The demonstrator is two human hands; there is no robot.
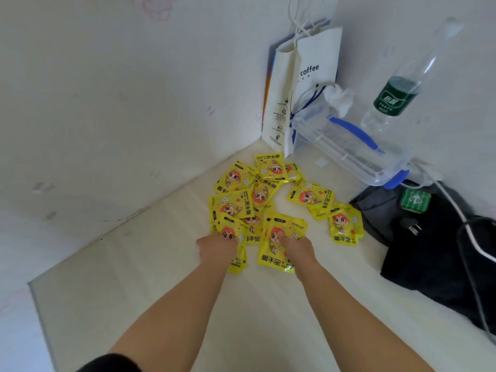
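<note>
Yellow hand-warmer packets (233,205) lie strewn and overlapping across the pale table (161,264) near the room's corner, one cluster to the left and a smaller one (346,226) off to the right. A person's left hand (217,248) rests on the nearest packet of the left cluster (237,264), and the right hand (298,247) lies on the large packet in front (273,261). The blur hides whether either hand presses flat or pinches. No tidy stack shows anywhere, so the gathering looks barely begun, with nearly every packet yet to be collected. Beyond the packets stands a clear plastic box with blue clasps (349,151), flanked by a white paper coffee bag (316,76) and a water bottle (397,95). A dark bag (429,251) and a white cable (456,205) lie at the right.
</note>
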